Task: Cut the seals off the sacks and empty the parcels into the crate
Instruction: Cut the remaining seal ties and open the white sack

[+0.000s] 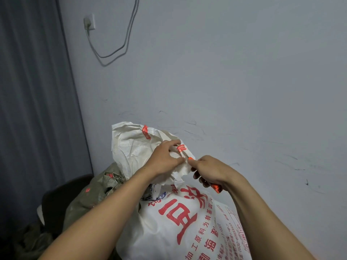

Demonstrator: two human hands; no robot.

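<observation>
Little done yet: pinching the neck of the white sack [178, 222] beside a red seal [181, 147] with the left hand [165, 158], clamping an orange cutter [216, 188] in the right hand [210, 169], tip at the seal; no parcels or crate showing.

Left hand [165, 158] and right hand [210, 170] bare; both forearms bare

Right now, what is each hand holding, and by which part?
Left hand grips the white woven sack at its bunched neck; right hand holds the orange cutter by its handle.
</observation>
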